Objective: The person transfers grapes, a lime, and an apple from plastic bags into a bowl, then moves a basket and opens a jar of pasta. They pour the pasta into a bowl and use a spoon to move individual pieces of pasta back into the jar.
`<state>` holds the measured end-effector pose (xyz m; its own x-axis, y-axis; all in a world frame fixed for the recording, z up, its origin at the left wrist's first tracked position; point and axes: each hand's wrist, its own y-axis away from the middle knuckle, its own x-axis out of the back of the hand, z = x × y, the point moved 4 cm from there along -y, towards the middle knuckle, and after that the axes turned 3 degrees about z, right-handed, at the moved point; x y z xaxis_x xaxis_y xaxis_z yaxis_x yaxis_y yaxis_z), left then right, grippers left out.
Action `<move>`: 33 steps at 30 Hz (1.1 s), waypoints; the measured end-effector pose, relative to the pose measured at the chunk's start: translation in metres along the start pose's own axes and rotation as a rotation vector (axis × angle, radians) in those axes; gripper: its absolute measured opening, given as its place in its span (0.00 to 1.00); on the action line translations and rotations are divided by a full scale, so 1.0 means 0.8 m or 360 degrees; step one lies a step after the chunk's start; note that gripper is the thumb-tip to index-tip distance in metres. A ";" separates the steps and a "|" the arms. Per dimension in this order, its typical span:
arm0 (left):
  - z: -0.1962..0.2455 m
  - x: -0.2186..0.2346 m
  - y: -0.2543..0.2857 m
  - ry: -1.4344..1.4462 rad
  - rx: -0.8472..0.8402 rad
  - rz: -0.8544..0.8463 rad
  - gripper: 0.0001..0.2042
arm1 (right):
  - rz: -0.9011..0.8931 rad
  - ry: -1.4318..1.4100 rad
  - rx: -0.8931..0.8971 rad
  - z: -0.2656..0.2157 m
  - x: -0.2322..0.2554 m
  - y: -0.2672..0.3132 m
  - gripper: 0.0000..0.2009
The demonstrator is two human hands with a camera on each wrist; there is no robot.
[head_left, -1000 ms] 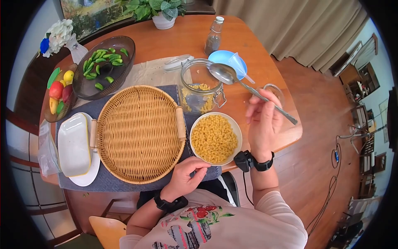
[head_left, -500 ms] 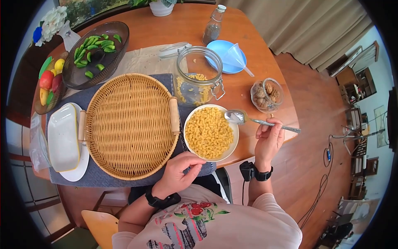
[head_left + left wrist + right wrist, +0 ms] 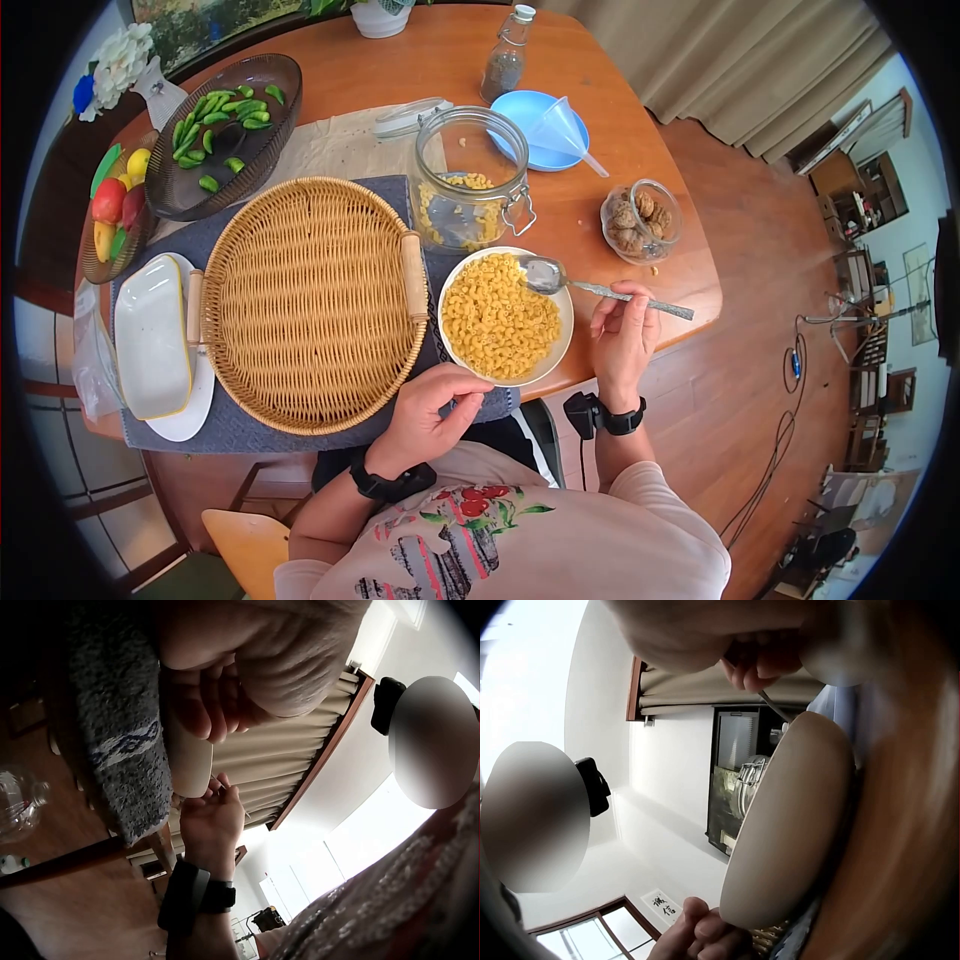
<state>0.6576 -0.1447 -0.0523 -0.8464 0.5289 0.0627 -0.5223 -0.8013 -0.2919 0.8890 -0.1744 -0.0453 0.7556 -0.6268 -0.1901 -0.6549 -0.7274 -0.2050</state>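
Note:
A white bowl point(image 3: 566, 350) full of yellow macaroni point(image 3: 500, 315) stands at the table's front edge, right of the wicker tray. My right hand point(image 3: 625, 345) pinches the handle of a metal spoon point(image 3: 600, 290); the spoon's head lies over the bowl's upper right part, at the macaroni. My left hand point(image 3: 430, 410) has its thumb and forefinger at the bowl's near rim. In the right wrist view the bowl's side point(image 3: 787, 825) shows, with left fingertips point(image 3: 705, 934) at its lower edge. The left wrist view shows my left hand point(image 3: 262, 660) beside the bowl point(image 3: 189, 757).
Behind the bowl stands an open glass jar point(image 3: 470, 180) with some macaroni inside. A blue plate point(image 3: 540, 105) with a funnel and a jar of walnuts point(image 3: 640, 222) are to the right. A wicker tray point(image 3: 315, 300), white dishes point(image 3: 155, 340) and a pepper platter point(image 3: 225, 135) fill the left.
My right hand has lowered the spoon from above the jar and blue plate to the macaroni bowl, then moved slightly left. My left hand stays at the bowl's rim.

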 end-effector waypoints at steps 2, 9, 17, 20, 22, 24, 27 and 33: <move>-0.001 0.001 0.000 -0.0008 -0.0001 -0.0003 0.06 | 0.0031 -0.0025 -0.0028 0.001 0.002 0.000 0.15; -0.001 0.000 0.000 0.0010 -0.0059 -0.0033 0.07 | 0.0097 -0.0098 0.0041 -0.003 0.009 -0.002 0.15; -0.001 0.001 0.000 -0.0011 -0.0013 0.0005 0.06 | 0.0123 -0.0189 0.0022 -0.007 0.014 -0.005 0.15; -0.002 0.000 0.000 0.0012 -0.0075 -0.0025 0.07 | 0.0135 -0.0247 0.0075 -0.015 0.015 -0.011 0.15; -0.003 0.000 0.001 0.0030 -0.0061 -0.0028 0.07 | 0.0142 -0.0280 0.0116 -0.024 0.010 -0.017 0.14; -0.003 -0.001 0.001 0.0013 -0.0075 -0.0023 0.07 | 0.0170 -0.0419 0.0184 -0.042 -0.002 -0.026 0.14; -0.002 -0.001 0.001 -0.0010 -0.0090 -0.0027 0.07 | 0.0139 -0.0511 0.0290 -0.066 -0.030 -0.040 0.14; -0.001 -0.001 0.002 -0.0011 -0.0024 -0.0011 0.07 | -0.0221 -0.0177 0.0468 -0.088 -0.095 -0.054 0.15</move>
<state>0.6574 -0.1465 -0.0534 -0.8435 0.5323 0.0711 -0.5264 -0.7934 -0.3056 0.8604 -0.1152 0.0452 0.8427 -0.4813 -0.2414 -0.5329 -0.6817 -0.5013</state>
